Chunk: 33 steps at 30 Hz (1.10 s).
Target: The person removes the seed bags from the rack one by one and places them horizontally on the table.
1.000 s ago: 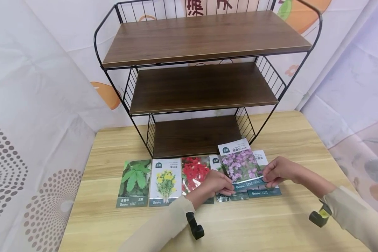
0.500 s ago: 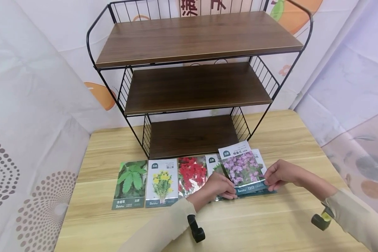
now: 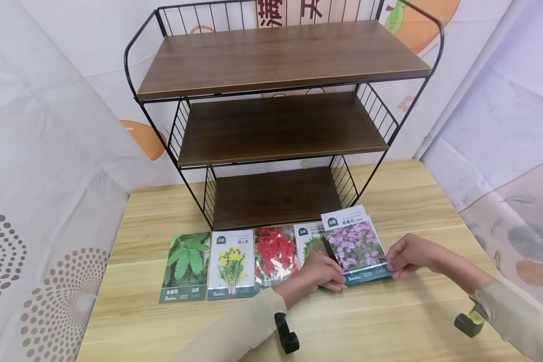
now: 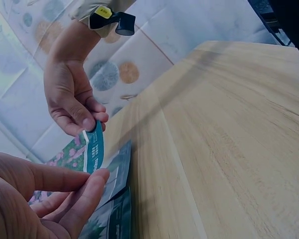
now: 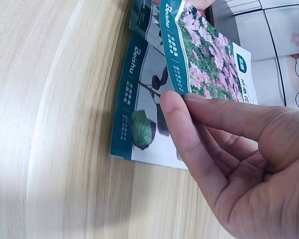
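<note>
Both hands hold a seed packet with pink-purple flowers [image 3: 355, 244] by its lower corners. My left hand [image 3: 319, 274] pinches the left corner between thumb and fingers. At the right corner, my right hand [image 3: 407, 255] pinches the teal bottom strip. The packet is raised and tilted over another seed packet with a dark-leaved plant [image 5: 144, 109], mostly hidden beneath it in the head view. Left of it lies a seed packet with a spiky green plant [image 3: 309, 240], partly covered by my left hand and the held packet.
Farther left in the row lie a red-flower packet [image 3: 275, 249], a yellow-flower packet [image 3: 232, 261] and a green-leaf packet [image 3: 185, 266]. Behind them stands a three-tier shelf [image 3: 280, 125] with dark wood boards and a black wire frame. All rest on a light wooden table [image 3: 131, 322].
The held flower packet has moved slightly right and lower over the packet below it, both hands going with it. More of the spiky-plant packet shows now. The head view has shifted a little.
</note>
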Tool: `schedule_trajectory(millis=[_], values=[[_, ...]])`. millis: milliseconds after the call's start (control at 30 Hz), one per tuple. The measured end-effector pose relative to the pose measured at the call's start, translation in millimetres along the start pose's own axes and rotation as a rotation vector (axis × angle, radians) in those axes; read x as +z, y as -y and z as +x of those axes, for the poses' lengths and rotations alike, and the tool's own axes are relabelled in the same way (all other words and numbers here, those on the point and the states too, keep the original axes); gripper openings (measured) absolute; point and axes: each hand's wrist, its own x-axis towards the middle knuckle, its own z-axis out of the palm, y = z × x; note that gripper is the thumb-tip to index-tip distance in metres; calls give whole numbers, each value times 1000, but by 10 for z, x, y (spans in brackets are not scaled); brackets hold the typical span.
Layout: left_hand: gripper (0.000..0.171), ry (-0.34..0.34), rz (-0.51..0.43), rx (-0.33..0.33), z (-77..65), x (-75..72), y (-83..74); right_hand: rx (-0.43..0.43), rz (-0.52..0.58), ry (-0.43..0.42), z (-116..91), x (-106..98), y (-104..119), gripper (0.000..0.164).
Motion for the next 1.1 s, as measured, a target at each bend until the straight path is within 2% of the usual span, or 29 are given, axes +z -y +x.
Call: schedule_trajectory(millis=[200, 567, 767, 1100], values=[[9, -2, 4, 17, 75, 124, -16, -7, -8, -8, -60, -88, -85, 18], [12, -40, -10, 9, 187, 336, -108, 41, -6, 5, -144, -294, -190, 17], [12, -45, -25, 34, 282, 452, -156, 67, 19, -6, -176, -436, -272, 19], [13, -107, -29, 26, 428, 686, -252, 119, 16, 10, -173, -705, -386, 17]])
